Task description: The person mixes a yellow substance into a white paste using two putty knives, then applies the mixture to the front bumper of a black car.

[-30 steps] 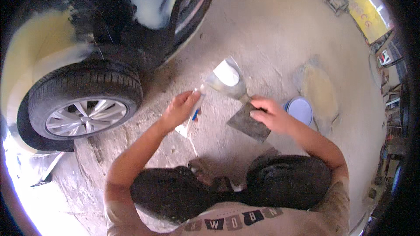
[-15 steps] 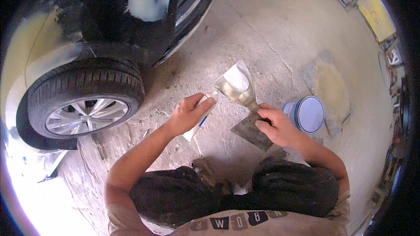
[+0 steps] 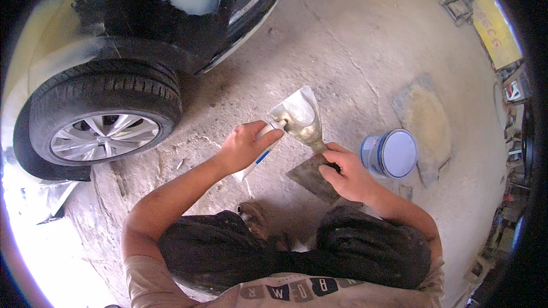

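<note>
Fingers of the left hand (image 3: 242, 149) are curling tight around a white tube (image 3: 255, 154), and its tip is touching a wide scraper blade (image 3: 298, 117). Fingers of the right hand (image 3: 347, 175) are closing around that scraper's handle and are also pressing on a flat grey board (image 3: 308, 175) lying just under it. Both tools are sitting near the middle of the view, just above the person's knees (image 3: 297, 251).

At 10 o'clock a big dark car (image 3: 171, 28) is filling the corner, and its tyre (image 3: 100, 117) is standing at 9 o'clock, well apart from the left hand. The bare concrete floor (image 3: 354, 40) is opening wide from 12 to 2 o'clock, with thin cracks running across it. A yellow machine (image 3: 491, 23) is sitting far off at the 2 o'clock rim. A sandy patch (image 3: 422, 111) is lying at 3 o'clock. A small blue and white can (image 3: 389, 154) is standing near the right hand, not touching it, and it is the closest thing on that side.
</note>
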The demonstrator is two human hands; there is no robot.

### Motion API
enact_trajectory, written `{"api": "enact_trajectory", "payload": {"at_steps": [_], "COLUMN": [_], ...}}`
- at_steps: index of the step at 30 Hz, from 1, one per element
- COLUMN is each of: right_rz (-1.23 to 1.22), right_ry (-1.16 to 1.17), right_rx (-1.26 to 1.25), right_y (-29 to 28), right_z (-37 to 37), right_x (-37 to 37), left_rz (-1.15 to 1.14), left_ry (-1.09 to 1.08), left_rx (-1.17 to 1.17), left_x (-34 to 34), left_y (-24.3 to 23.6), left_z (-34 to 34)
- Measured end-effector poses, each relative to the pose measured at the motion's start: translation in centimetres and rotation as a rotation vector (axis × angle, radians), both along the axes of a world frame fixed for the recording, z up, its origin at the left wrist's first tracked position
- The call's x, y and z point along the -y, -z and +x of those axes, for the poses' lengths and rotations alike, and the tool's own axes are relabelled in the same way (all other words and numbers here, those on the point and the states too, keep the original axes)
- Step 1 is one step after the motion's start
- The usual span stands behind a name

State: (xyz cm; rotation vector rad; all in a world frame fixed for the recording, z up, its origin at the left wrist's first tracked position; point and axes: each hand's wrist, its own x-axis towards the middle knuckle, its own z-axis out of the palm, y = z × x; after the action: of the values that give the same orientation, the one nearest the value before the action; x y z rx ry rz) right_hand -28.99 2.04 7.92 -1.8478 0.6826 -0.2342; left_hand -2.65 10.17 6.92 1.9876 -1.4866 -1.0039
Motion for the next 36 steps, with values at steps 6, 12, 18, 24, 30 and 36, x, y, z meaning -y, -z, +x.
{"api": "enact_trajectory", "payload": {"at_steps": [6, 12, 18, 24, 30, 36], "right_rz": [-0.076, -0.077, -0.074, -0.066, -0.086, -0.070], "right_ry": [-0.032, -0.018, -0.036, -0.014, -0.028, -0.029], "right_rx": [-0.043, 0.018, -0.002, 0.030, 0.037, 0.014], "right_y": [0.1, 0.1, -0.3, 0.0, 0.0, -0.1], "right_z": [-0.4, -0.7, -0.9, -0.8, -0.7, -0.5], "right_x": [0.1, -0.1, 0.0, -0.2, 0.1, 0.1], "left_rz": [0.014, -0.010, -0.013, -0.074, -0.100, -0.123], "left_ry": [-0.013, 0.006, 0.030, 0.022, 0.034, 0.032], "left_rx": [-0.017, 0.036, -0.025, -0.051, -0.084, -0.122], "left_x": [0.3, 0.5, 0.7, 0.6, 0.7, 0.7], "left_y": [0.0, 0.4, -0.5, -0.6, -0.8, -0.8], "left_z": [-0.4, -0.6, -1.0, -1.1, -1.1, -1.0]}}
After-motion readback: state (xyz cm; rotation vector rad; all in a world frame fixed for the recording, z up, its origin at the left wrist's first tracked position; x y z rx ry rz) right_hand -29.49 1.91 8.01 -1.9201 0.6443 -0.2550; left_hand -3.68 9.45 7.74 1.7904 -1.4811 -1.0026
